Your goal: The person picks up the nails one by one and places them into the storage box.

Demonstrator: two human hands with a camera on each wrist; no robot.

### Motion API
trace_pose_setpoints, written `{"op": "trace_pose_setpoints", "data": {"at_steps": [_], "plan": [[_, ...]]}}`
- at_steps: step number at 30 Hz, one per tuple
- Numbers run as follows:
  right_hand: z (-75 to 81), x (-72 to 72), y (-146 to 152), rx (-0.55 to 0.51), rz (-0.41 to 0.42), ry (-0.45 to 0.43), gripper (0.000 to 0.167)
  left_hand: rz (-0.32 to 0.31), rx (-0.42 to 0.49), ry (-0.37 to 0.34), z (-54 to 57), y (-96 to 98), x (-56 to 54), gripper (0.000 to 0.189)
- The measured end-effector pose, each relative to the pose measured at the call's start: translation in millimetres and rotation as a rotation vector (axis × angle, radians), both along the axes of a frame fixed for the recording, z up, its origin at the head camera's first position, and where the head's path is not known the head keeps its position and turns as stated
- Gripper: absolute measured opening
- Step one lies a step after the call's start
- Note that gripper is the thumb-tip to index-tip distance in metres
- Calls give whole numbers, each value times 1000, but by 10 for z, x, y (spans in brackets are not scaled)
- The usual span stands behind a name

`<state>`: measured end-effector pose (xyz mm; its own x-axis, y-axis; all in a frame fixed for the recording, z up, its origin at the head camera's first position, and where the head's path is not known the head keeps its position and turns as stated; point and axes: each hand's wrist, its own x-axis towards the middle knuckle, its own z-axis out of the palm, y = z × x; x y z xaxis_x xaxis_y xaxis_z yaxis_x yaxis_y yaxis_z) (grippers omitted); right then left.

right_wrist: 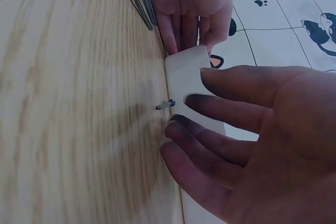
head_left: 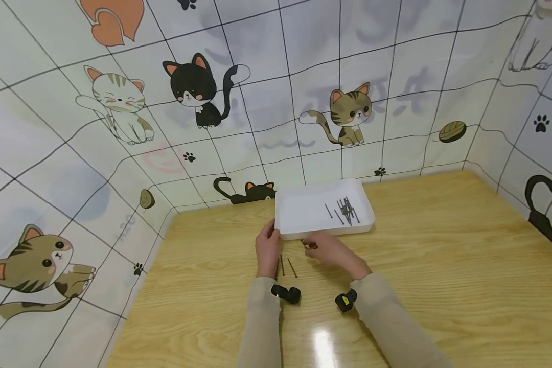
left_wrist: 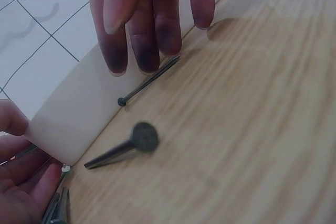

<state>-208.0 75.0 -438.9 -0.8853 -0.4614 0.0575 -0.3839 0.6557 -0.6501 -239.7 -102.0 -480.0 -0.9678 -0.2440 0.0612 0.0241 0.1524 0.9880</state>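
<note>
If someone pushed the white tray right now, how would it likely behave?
The white tray looks stiff, its walls standing straight. It would probably slide rather than tip, being broad and low. The nails inside may shift, since they lie loose.

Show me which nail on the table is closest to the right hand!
The nail beside the white tray, just below the right hand; the other table nails lie nearer the left hand.

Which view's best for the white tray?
Head: the white tray shows nearly whole, with its inner floor and the nails inside. Left wrist shows a stretch of outer wall, partly behind fingers; right wrist mostly outer wall and one end, partly hidden too.
</note>
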Motion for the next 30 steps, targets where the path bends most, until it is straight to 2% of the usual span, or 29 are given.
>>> {"op": "trace_pose_setpoints", "data": {"at_steps": [3,7,12,16,22,26,30], "plan": [[-17,-1,-21,25,9,20,6,-5,2,2,6,7,-2,38],[-37,-2,-57,56,21,17,9,-12,11,2,4,13,-3,38],[-43,-4,-89,81,75,55,14,-8,9,4,7,13,-4,38],[-46,2,-99,59,86,16,22,-7,17,-7,8,12,-2,38],[-45,14,-112,40,22,-60,15,-3,22,-8,7,16,-14,38],[-57,28,-126,55,-32,-64,11,-3,27,1,10,15,-20,38],[-76,38,-139,50,-48,-40,13,-4,34,-2,-1,6,-21,37]]}}
